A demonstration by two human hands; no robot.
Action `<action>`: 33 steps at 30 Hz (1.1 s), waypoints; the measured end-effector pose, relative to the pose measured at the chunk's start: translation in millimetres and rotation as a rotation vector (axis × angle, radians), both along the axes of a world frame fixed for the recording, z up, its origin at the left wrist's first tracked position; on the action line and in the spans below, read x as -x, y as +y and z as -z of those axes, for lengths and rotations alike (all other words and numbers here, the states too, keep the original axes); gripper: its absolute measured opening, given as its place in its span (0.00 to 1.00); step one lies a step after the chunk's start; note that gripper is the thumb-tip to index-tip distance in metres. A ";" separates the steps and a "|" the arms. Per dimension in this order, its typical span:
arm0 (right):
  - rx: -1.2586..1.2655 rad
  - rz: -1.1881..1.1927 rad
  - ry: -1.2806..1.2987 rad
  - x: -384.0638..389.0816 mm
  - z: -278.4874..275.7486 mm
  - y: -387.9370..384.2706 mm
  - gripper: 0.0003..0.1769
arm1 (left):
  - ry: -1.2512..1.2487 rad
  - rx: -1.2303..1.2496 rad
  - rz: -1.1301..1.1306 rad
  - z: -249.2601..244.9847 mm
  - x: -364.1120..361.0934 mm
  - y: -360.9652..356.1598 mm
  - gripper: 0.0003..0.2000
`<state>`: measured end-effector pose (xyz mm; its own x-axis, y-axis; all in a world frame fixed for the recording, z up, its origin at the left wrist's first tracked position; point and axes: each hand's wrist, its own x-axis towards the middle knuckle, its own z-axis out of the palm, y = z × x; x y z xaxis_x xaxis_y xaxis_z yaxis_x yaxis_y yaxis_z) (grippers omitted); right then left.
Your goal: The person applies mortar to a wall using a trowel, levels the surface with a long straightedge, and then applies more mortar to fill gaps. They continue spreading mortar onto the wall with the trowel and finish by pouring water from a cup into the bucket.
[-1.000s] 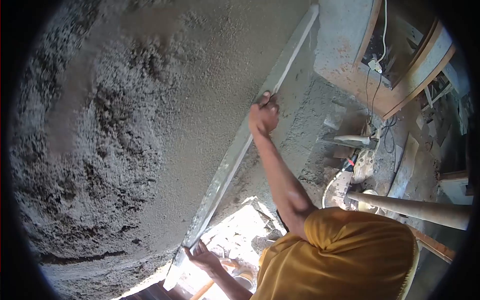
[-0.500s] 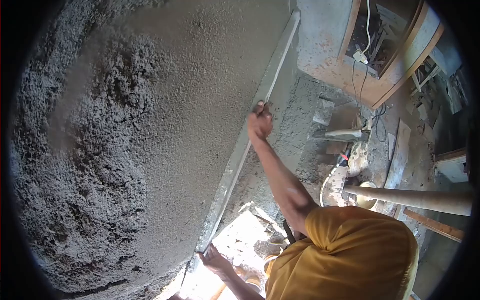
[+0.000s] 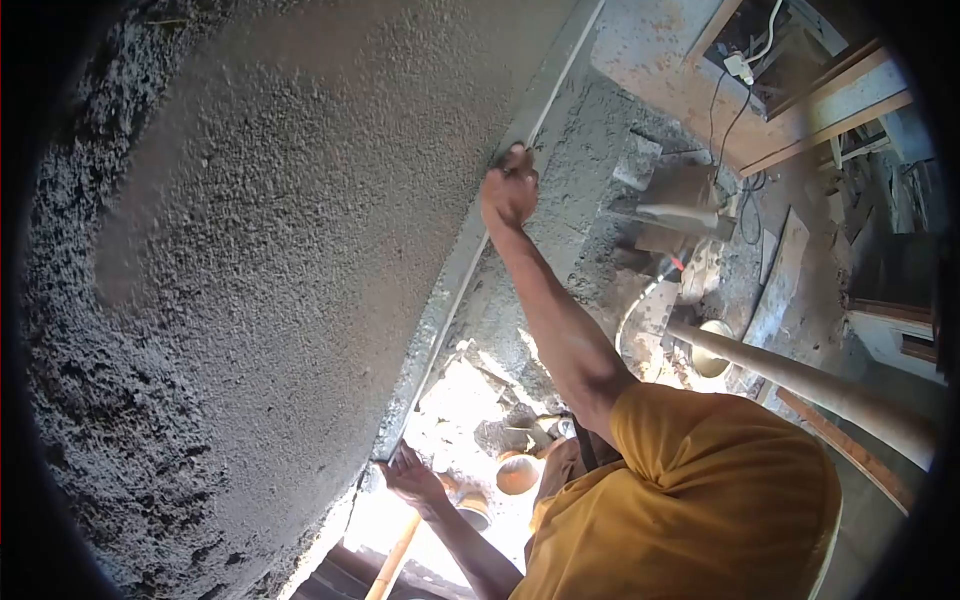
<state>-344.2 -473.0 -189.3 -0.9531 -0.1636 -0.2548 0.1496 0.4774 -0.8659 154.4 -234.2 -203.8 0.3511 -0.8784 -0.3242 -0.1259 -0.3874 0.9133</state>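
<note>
A long, mortar-smeared straightedge [image 3: 465, 262] lies diagonally along the edge of a wall of wet grey plaster [image 3: 300, 250]. Around its upper part, my right hand [image 3: 510, 188] is closed, with the arm stretched out from a yellow sleeve. My left hand [image 3: 413, 480] holds the lower end, its fingers against the edge and partly hidden behind it. The plaster is fairly even beside the straightedge and rougher towards the far left.
At the right are a white socket with a cable [image 3: 740, 68], a wooden frame [image 3: 825, 130] and a long pole [image 3: 810, 380]. Rubble, a bucket [image 3: 712, 348] and an orange-brown round container [image 3: 518, 474] lie below.
The view has shifted. Both hands and the straightedge appear higher and slightly further left, with both hands still on it. More of the floor and containers shows near my left hand.
</note>
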 end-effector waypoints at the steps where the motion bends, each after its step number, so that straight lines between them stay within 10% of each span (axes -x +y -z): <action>1: 0.036 0.003 0.006 -16.3 -13.0 2.8 0.32 | -0.036 -0.009 0.006 -1.1 -5.8 -5.1 0.43; 5: 0.099 0.067 0.044 -80.7 -31.6 20.4 0.32 | -0.351 0.036 0.274 -15.8 -81.5 25.2 0.42; 13: 0.005 0.001 0.035 19.3 101.3 -11.7 0.30 | -0.109 -0.055 0.155 75.7 37.1 -25.9 0.44; 23: 0.164 0.092 0.161 -71.7 92.4 4.6 0.26 | 0.017 -0.079 0.018 93.2 -47.6 -11.4 0.35; 29: 0.000 0.050 0.056 25.1 226.7 -16.9 0.32 | -0.669 -0.168 0.457 168.2 50.6 -36.4 0.29; 33: 0.067 -0.006 0.004 -0.5 225.5 -1.5 0.35 | -0.320 -0.088 0.335 183.3 -14.0 -12.9 0.32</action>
